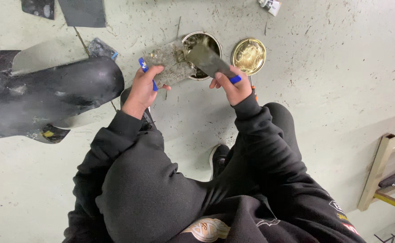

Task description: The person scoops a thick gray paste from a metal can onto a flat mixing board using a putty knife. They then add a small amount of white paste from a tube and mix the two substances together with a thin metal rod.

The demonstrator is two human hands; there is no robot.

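I squat on a grey concrete floor. My left hand point(142, 85) grips a wide putty spreader point(170, 63) with a blue handle, its blade caked in grey filler. In my right hand point(232, 85) is a second, darker putty knife point(208, 60), also blue-handled. Its blade tip touches the filler on the left spreader. Both blades are held just above an open round can point(213, 42) of filler on the floor. The can's gold lid point(248, 56) lies to its right.
A black curved vehicle body panel point(44, 96) lies on the floor at the left. Dark flat pieces point(82, 12) lie at the top left. A small crumpled packet point(270, 5) is at the top edge. A wooden frame point(377, 173) stands at the right.
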